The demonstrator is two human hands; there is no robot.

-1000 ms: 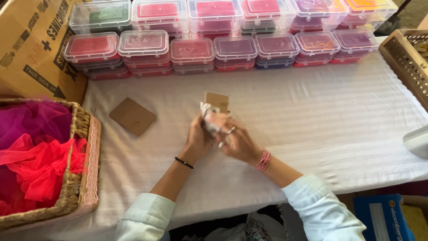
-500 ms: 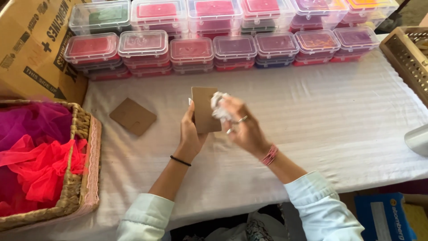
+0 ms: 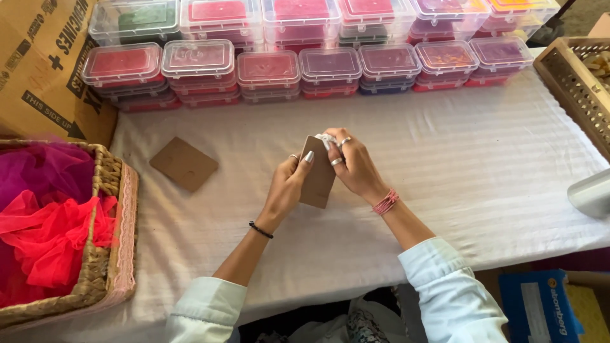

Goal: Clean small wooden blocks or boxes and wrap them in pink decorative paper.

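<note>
- The left hand point(image 3: 287, 184) grips a brown card point(image 3: 318, 173) by its left edge; the right hand point(image 3: 353, 164) pinches a small white item point(image 3: 326, 138) at the card's top.
- Bare white table point(image 3: 483, 159) lies open to the right.
- A second card point(image 3: 183, 163) lies flat, left of the hands.
- Lidded clear boxes point(image 3: 267, 68) line the far edge; a wicker basket point(image 3: 109, 190) of pink netting stands at left.

I can't make out the small white thing point(image 3: 325, 139) pinched at the card's point(image 3: 318, 174) top; my right hand point(image 3: 353, 166) covers most of it. The basket point(image 3: 108, 190) runs off the left edge, the wooden tray point(image 3: 572, 82) off the right. Box point(image 3: 268, 68) contents blur behind their lids.
</note>
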